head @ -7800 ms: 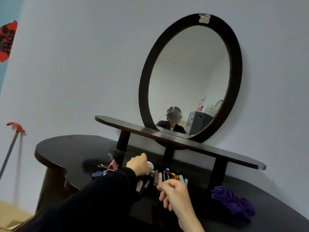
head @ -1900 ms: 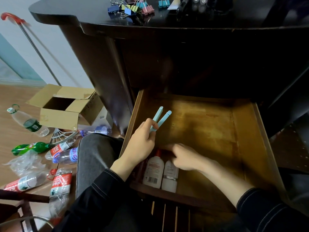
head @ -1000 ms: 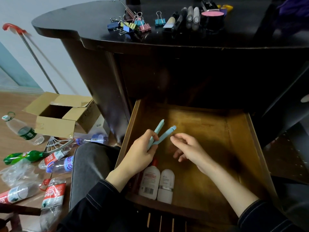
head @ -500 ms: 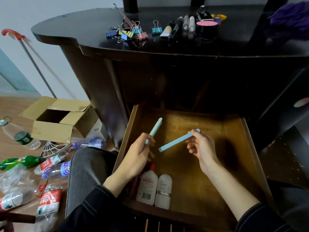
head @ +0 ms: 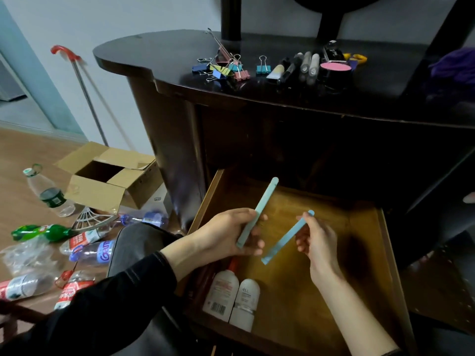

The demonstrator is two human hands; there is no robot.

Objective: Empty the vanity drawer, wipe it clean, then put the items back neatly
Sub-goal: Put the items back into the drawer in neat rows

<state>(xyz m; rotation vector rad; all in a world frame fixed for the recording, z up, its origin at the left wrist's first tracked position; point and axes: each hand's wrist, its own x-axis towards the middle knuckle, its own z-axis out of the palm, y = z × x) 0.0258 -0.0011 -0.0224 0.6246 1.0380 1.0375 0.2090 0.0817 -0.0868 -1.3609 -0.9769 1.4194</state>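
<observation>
The wooden vanity drawer (head: 365,253) is pulled open below the dark vanity top (head: 159,60). My left hand (head: 228,233) grips one light blue stick (head: 264,201) that points up and away. My right hand (head: 317,240) pinches a second light blue stick (head: 285,240) by its upper end, slanting down to the left. Both hands hover over the drawer. Two white bottles (head: 232,296) lie side by side in the drawer's near left corner, next to a red-capped item.
On the vanity top lie coloured binder clips (head: 223,69), several pens and tubes (head: 295,66), a pink-lidded jar (head: 335,69) and a purple cloth (head: 455,70). An open cardboard box (head: 108,176), plastic bottles (head: 51,194) and a red-handled pole (head: 84,93) clutter the floor at left.
Both blue sticks were in my left hand a second ago; my right hand took one and drew it to the right. The view has tilted up a little.
</observation>
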